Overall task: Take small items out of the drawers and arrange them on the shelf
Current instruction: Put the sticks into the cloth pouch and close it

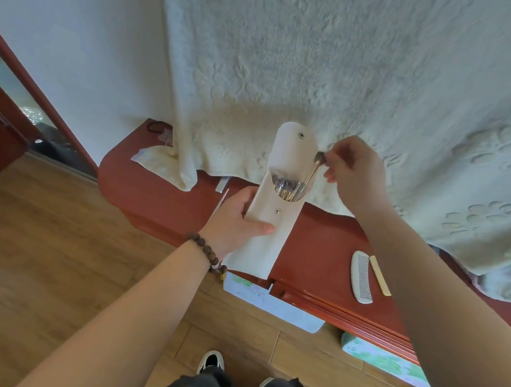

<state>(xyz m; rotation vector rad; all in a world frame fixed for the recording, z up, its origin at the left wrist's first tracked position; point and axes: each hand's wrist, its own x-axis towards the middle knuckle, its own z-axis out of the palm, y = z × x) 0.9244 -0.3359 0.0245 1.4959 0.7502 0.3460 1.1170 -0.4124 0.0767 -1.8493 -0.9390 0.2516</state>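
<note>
1. While the left hand (241, 213) wraps its grip around the middle of a cream pouch (277, 200) with its flap open, the right hand (357, 172) pinches the head of one makeup brush (317, 164) between fingertips, the brush half out of the pouch mouth and leaning right.
2. More brushes (287, 186) sit bunched inside the pouch, so emptying it looks barely begun.
3. A white comb (361, 276) and a thin yellow stick (379, 275) lie side by side on the red-brown tabletop (319, 251), likely already set out.
4. Below the tabletop edge, a drawer (271, 302) stands pulled open, showing a pale liner; I cannot tell what else it holds.
5. A cream embossed blanket (315, 77) hangs over the back of the tabletop, against a white wall (77, 48).
6. Wood-look flooring (51, 240) runs underneath, with a red door frame (30, 81) at the left.
</note>
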